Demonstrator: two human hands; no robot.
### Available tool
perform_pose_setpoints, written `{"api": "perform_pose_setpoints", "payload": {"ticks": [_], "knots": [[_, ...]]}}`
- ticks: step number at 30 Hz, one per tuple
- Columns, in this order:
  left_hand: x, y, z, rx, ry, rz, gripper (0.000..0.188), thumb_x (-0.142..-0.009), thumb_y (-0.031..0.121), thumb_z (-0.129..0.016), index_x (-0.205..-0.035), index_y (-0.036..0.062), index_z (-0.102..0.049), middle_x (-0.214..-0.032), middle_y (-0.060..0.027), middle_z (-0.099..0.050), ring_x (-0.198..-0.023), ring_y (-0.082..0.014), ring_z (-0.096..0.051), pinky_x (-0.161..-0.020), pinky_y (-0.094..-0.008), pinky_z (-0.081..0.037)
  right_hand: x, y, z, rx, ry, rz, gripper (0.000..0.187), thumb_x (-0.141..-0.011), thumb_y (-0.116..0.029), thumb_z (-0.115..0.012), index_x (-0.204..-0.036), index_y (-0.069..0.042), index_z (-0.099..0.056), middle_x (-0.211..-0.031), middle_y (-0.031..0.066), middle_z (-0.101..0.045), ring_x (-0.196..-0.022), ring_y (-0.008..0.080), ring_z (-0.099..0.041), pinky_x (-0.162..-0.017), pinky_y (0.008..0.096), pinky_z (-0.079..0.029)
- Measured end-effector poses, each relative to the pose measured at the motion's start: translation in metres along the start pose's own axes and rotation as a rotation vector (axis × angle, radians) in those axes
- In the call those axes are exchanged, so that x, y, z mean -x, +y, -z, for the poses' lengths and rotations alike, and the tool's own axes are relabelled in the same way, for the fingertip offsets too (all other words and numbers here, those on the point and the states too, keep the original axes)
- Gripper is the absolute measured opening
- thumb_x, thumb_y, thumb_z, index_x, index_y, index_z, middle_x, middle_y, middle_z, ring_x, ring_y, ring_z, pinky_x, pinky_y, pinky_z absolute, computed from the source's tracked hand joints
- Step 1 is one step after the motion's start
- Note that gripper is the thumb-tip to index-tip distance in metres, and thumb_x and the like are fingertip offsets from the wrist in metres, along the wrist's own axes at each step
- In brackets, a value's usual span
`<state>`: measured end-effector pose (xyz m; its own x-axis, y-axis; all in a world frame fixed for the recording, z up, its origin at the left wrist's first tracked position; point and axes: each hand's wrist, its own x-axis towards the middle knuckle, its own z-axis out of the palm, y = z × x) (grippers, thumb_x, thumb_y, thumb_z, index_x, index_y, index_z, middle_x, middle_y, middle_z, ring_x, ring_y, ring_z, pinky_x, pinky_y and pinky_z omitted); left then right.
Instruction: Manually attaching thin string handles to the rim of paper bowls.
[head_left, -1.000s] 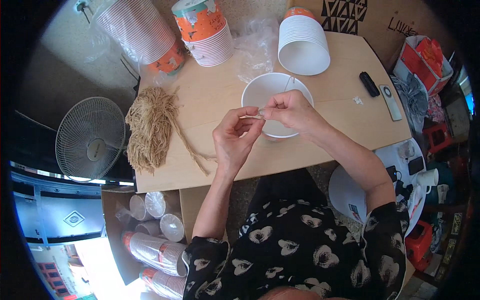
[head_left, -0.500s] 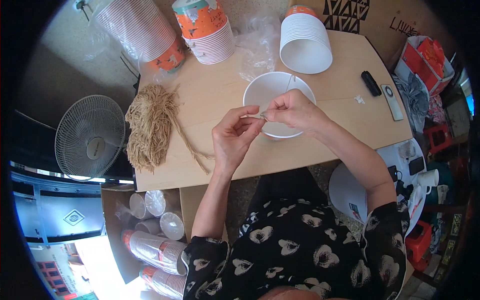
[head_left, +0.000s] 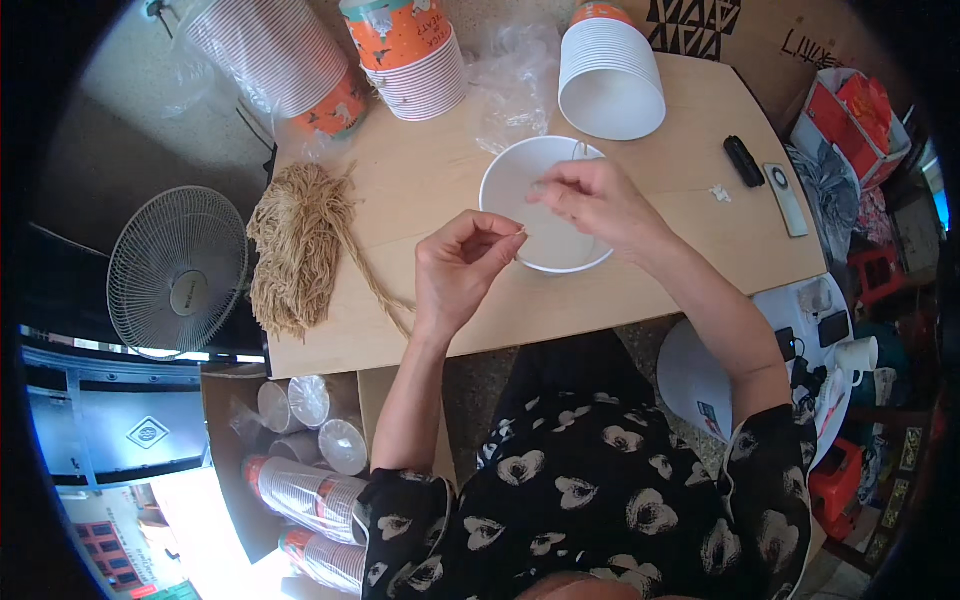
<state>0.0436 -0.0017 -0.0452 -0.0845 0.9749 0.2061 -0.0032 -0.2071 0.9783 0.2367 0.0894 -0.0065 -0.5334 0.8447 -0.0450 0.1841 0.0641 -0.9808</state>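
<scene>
A white paper bucket (head_left: 505,185) stands open on the table, and a thin loop sticks up at its far rim. My left hand (head_left: 462,265) is at the bucket's near left side, thumb and forefinger pinched on a pale bit of cord end. Beige cord (head_left: 375,278) trails from a fringed bundle (head_left: 297,250) on the left and passes behind my left wrist. Over the bucket's mouth hovers my right hand (head_left: 600,205), its fingers closed together and slightly smeared by motion. What it holds, if anything, cannot be made out.
Stacked paper buckets (head_left: 612,90) lie at the back, with two orange-banded stacks (head_left: 420,80) further left. Crumpled clear plastic (head_left: 515,85) sits between them. A black object (head_left: 742,160) and a remote control (head_left: 786,200) lie right. A fan (head_left: 180,280) stands left; a carton (head_left: 235,440) holds more cups.
My right hand has parted from my left and moved slightly up over the bucket. My left hand has shifted a little left, still pinching.
</scene>
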Motion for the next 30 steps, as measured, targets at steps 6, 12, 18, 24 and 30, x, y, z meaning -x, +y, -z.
{"api": "perform_pose_setpoints", "payload": {"ticks": [6,12,18,24,30], "knots": [[-0.007,0.017,0.005,-0.04,-0.048,0.059,0.014,-0.09,0.0,-0.075,-0.103,-0.0013,-0.068,-0.095,-0.0063,-0.073,-0.085,-0.0098,-0.069,-0.077,-0.0226,-0.056,0.019,0.001,-0.001,0.255,0.366,0.487,0.01,-0.089,-0.008,-0.072,-0.097,-0.003,-0.072,-0.083,0.0036,-0.067,-0.075,0.0151,-0.062,-0.071,0.0302,-0.05],[-0.009,0.016,0.009,-0.247,-0.032,0.047,0.018,-0.084,0.005,-0.081,-0.099,0.0038,-0.071,-0.089,-0.0017,-0.075,-0.086,-0.008,-0.07,-0.082,-0.0249,-0.052,0.049,0.013,-0.018,0.57,0.297,0.648,0.015,-0.079,-0.004,-0.079,-0.091,-0.005,-0.071,-0.088,0.0053,-0.067,-0.082,0.021,-0.064,-0.073,0.0327,-0.049],[-0.006,0.015,0.011,-0.317,-0.02,0.005,0.021,-0.081,0.008,-0.084,-0.099,0.0054,-0.073,-0.088,-0.0016,-0.076,-0.094,-0.0097,-0.064,-0.094,-0.0311,-0.045,0.037,0.02,-0.029,0.649,0.341,0.694,0.014,-0.079,-0.008,-0.08,-0.089,-0.008,-0.071,-0.085,0.0029,-0.067,-0.08,0.0225,-0.064,-0.074,0.0345,-0.047],[-0.004,0.013,0.014,-0.374,-0.029,-0.088,0.015,-0.081,0.009,-0.084,-0.095,0.0062,-0.078,-0.087,-0.0026,-0.076,-0.109,-0.016,-0.06,-0.099,-0.0352,-0.045,0.036,0.023,-0.033,0.55,0.258,0.649,0.01,-0.083,-0.005,-0.077,-0.089,-0.005,-0.069,-0.085,0.0049,-0.067,-0.079,0.0214,-0.064,-0.074,0.0331,-0.046],[-0.004,0.014,0.016,-0.402,-0.046,-0.1,0.009,-0.08,0.011,-0.084,-0.089,0.0092,-0.08,-0.085,0.0007,-0.076,-0.119,-0.0257,-0.056,-0.104,-0.0407,-0.045,0.036,0.017,-0.032,0.31,0.139,0.453,0.008,-0.087,-0.006,-0.071,-0.091,-0.001,-0.067,-0.084,0.0096,-0.067,-0.078,0.0253,-0.065,-0.075,0.0372,-0.049]]}}
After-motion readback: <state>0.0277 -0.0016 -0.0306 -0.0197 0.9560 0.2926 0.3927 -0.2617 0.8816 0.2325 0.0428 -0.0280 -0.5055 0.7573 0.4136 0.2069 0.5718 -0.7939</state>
